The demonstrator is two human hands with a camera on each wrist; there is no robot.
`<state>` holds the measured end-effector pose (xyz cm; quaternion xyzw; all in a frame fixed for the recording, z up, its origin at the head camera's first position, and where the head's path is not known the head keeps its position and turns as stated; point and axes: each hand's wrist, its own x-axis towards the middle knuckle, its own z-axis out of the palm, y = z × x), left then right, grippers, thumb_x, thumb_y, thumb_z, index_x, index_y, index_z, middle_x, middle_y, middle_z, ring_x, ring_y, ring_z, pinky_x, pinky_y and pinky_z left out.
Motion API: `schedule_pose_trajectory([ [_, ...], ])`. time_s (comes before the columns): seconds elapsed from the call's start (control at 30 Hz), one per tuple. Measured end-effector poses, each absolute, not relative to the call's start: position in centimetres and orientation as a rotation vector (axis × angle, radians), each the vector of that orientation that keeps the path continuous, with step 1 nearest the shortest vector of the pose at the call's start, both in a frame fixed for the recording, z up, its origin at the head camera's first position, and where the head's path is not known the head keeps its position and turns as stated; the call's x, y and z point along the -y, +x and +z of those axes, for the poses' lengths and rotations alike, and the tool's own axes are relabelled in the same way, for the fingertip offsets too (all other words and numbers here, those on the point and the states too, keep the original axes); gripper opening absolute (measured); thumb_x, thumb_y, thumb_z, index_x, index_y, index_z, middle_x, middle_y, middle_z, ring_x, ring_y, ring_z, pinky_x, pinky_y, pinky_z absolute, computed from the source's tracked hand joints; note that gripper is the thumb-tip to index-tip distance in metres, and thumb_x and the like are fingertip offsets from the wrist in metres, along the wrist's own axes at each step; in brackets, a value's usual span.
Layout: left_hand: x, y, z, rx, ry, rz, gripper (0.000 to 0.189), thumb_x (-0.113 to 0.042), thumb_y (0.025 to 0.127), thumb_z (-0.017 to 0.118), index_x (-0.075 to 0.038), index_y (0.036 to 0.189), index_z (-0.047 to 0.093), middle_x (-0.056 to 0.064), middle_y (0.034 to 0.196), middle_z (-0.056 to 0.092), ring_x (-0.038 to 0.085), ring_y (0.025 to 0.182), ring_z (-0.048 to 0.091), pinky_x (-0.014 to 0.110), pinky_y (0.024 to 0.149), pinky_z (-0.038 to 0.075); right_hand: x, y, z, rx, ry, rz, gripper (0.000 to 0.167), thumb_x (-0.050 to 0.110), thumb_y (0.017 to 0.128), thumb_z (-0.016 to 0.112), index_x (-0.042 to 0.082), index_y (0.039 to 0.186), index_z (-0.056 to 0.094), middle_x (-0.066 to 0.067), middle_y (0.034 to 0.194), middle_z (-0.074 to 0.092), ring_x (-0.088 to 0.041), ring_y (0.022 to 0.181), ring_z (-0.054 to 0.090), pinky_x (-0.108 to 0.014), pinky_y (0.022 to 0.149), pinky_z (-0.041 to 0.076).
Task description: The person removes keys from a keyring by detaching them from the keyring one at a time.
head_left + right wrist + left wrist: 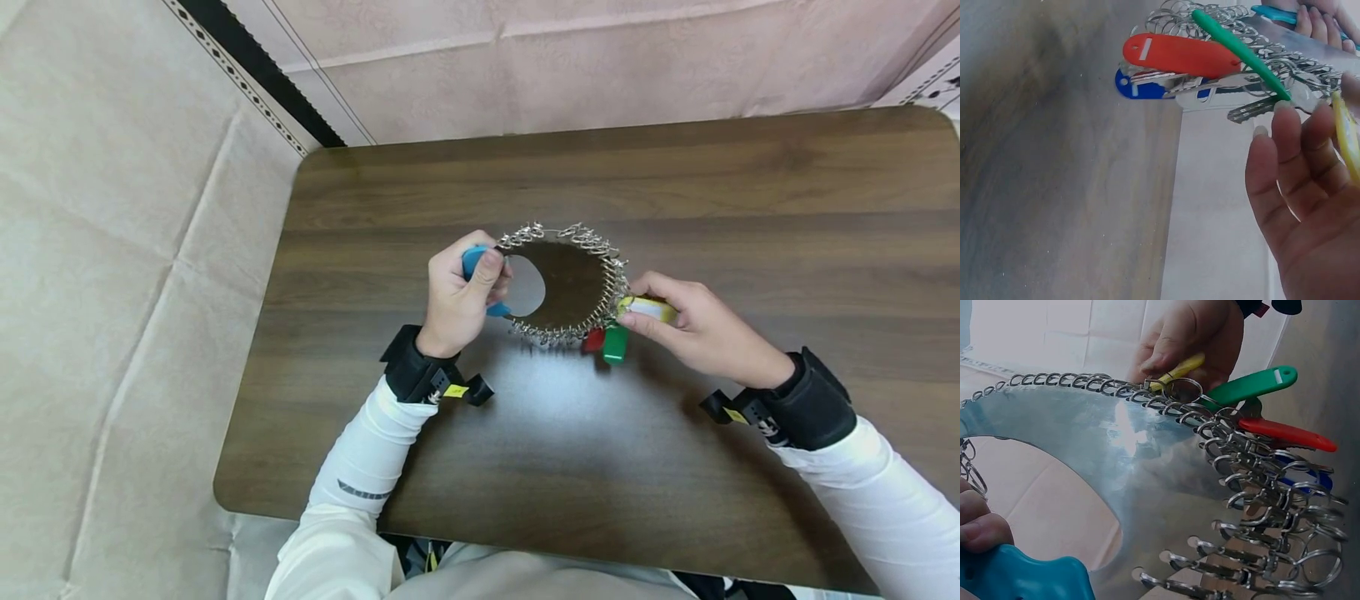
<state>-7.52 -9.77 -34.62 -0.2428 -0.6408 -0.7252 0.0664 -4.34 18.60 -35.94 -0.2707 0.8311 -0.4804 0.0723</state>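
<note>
My left hand [461,296] grips the blue handle [1029,575] of a round, shiny metal key holder plate [1154,462], raised over the table. Small metal clips [1260,531] with rings line its rim. At the plate's right side, my right hand [686,321] pinches a yellow key tag [649,308] between thumb and fingers. Just beside that hand hang a green key tag [615,343] and a red key tag [593,340]. A blue key tag [1138,87] shows behind the red one in the right wrist view, with a notched key [1252,110] nearby.
Beneath the hands is a brown wood-grain table [540,483] with rounded corners. Pale sheeting [112,292] covers the left side and the area behind the table's far edge. Both wrists wear black straps [810,408] with small cameras.
</note>
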Motion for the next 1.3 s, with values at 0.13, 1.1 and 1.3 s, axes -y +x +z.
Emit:
schedule_pose_trajectory([
  [0.13,9.8,-7.6,-34.7,1.934,-0.725,-2.178,0.075,-0.058,0.095,0.058,0.015,0.08,0.05,-0.009,0.067,0.057,0.011,0.047,0.041,0.023,0.047,0.034,-18.7,-4.1,-35.8,-2.486,-0.813,-1.465,0.012,0.005,0.099,0.062,0.015,0.105,0.063,0.001,0.086,0.061,-0.008,0.07,0.051,-0.023,0.059,0.044],
  [1.1,10.5,-7.6,-34.7,1.957,-0.717,-2.127,0.074,-0.057,0.096,0.058,0.015,0.08,0.051,-0.01,0.067,0.056,0.011,0.047,0.041,0.023,0.046,0.035,-18.7,-3.3,-34.6,-2.261,-0.965,-1.669,0.019,-0.008,0.098,0.054,0.011,0.094,0.057,-0.005,0.101,0.053,-0.011,0.091,0.049,-0.024,0.075,0.041],
  [1.3,10.5,-7.7,-34.5,1.962,-0.737,-2.111,0.072,-0.056,0.096,0.058,0.014,0.079,0.051,-0.012,0.067,0.056,0.01,0.048,0.041,0.023,0.046,0.036,-18.7,-3.3,-34.2,-2.137,-0.933,-1.742,0.024,-0.008,0.103,0.044,0.006,0.095,0.061,-0.003,0.088,0.058,-0.013,0.083,0.054,-0.024,0.073,0.044],
])
